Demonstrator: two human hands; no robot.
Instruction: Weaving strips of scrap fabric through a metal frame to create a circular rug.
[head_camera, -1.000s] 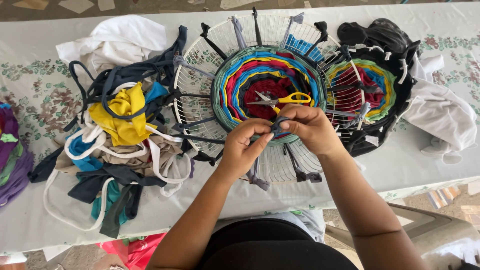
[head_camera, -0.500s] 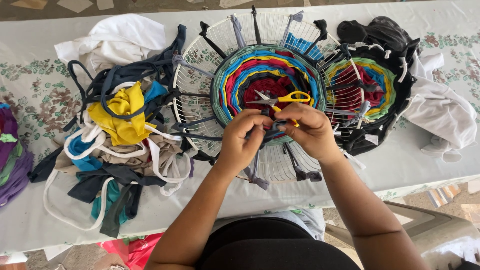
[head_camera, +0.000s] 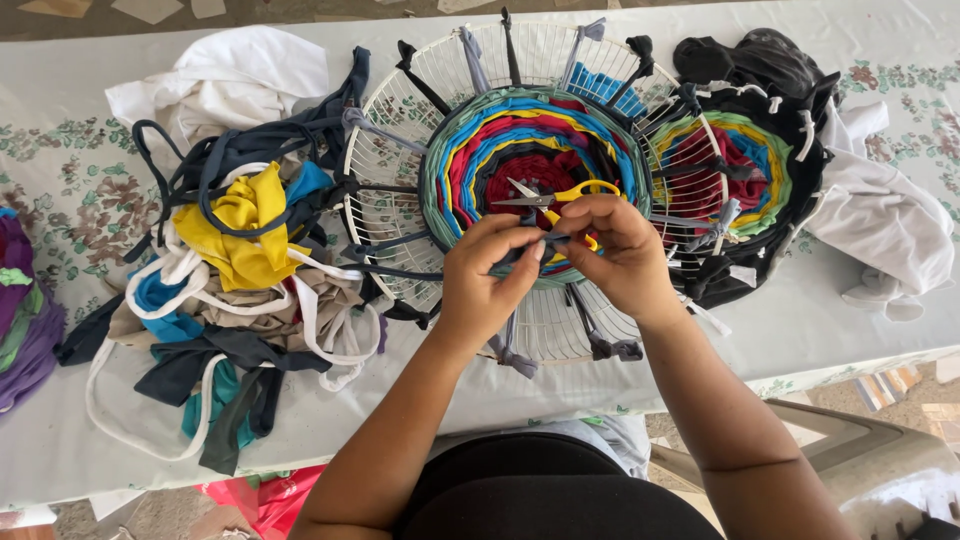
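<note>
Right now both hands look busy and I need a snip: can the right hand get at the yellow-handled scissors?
Probably yes: the scissors lie uncovered on the weave just above the right hand, nothing between.

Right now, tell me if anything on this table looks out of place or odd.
One thing: the yellow scissors lie on the woven disc, just beyond the left hand and right hand pinching a dark strip. The rag pile is tangled, but nothing looks damaged or spilled.

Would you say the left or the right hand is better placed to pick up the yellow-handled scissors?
Probably the right hand: it lies directly beside the scissors and their yellow handle, while the left hand sits farther off, pinching the dark fabric strip.
</note>
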